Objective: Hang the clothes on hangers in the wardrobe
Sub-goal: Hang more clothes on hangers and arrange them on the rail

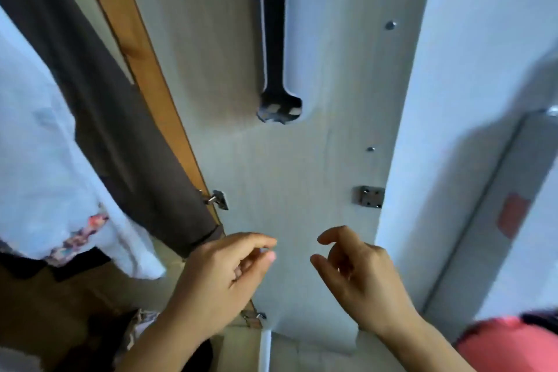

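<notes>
Two garments hang at the left inside the wardrobe: a pale blue-white one [39, 160] with a flowered hem and, behind it, a dark brown one [99, 106]. My left hand [223, 275] hovers in front of the pale wardrobe panel [287, 175], just right of the brown garment's lower edge. Its fingers are loosely curled, thumb near forefinger, with nothing in them. My right hand [362, 275] floats beside it, fingers also loosely curled and empty. No hanger is visible.
A dark strap-like item [273, 39] hangs down the panel's upper middle. Metal hinge plates [369, 196] [219, 199] sit on the panel and on the wooden edge [145, 69]. A coral-red cloth [507, 344] lies at bottom right. Dark clothes [99, 335] lie at bottom left.
</notes>
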Demonstrator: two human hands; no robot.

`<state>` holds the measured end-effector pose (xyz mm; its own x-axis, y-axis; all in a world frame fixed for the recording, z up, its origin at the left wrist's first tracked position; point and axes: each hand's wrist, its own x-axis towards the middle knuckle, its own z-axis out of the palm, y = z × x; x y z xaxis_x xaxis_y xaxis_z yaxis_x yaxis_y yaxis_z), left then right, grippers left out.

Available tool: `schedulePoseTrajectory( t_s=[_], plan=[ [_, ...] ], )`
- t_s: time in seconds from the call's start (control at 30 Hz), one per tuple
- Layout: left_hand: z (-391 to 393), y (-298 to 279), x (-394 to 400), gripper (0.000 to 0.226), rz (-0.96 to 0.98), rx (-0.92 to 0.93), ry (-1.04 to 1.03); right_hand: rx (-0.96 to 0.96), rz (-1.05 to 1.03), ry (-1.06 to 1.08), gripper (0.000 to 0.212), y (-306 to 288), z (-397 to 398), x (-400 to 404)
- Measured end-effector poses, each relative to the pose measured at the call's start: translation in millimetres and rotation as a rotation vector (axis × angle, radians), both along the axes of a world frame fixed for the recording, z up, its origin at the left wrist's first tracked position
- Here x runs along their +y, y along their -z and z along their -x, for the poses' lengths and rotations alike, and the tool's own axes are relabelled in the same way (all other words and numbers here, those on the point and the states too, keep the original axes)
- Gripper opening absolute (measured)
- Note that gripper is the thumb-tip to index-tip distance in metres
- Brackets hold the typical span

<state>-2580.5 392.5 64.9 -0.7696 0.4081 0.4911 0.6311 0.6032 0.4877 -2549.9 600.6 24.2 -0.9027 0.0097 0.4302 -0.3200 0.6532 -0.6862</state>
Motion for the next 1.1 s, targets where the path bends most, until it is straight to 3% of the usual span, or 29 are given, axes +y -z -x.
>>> schedulePoseTrajectory(
  t_s=[0.1,0.3,0.43,0.53,0.67,0.83,0.93,1.03,1.1],
  plan=[
    [-10.5,23.1,67.2,0.025,0.040,-0.062,0.164,-0.071,-0.020,0.152,0.027,26.3,-38.9,60.3],
    [-39.3,56.8,227.1,0.030,0.198,-0.209,0.434,-0.167,0.021,0.554,0.031,60.6,-138.1,195.7],
    [-66.4,68.2,327.0,0.036,0.286,-0.238,0.594,-0.195,0.034,0.780,0.029,75.1,-207.0,268.9],
    [-93.8,79.2,398.5,0.028,0.344,-0.254,0.741,-0.209,0.094,0.970,0.017,87.0,-264.0,312.1],
    [-123.8,96.3,465.0,0.037,0.450,-0.266,0.919,-0.239,0.159,1.219,0.019,99.1,-330.1,342.6],
    [-162.1,109.4,539.4,0.019,0.579,-0.240,1.109,-0.269,0.191,1.474,0.035,111.7,-394.4,357.8],
    [-184.3,113.1,583.5,0.024,0.623,-0.234,1.232,-0.287,0.239,1.586,0.037,117.5,-420.1,364.5],
    [-204.7,126.6,631.7,0.027,0.674,-0.248,1.349,-0.313,0.270,1.713,0.032,124.4,-442.4,376.0],
    [-219.0,130.1,658.9,0.016,0.715,-0.251,1.418,-0.304,0.272,1.795,0.024,123.6,-452.7,382.0]
  ],
)
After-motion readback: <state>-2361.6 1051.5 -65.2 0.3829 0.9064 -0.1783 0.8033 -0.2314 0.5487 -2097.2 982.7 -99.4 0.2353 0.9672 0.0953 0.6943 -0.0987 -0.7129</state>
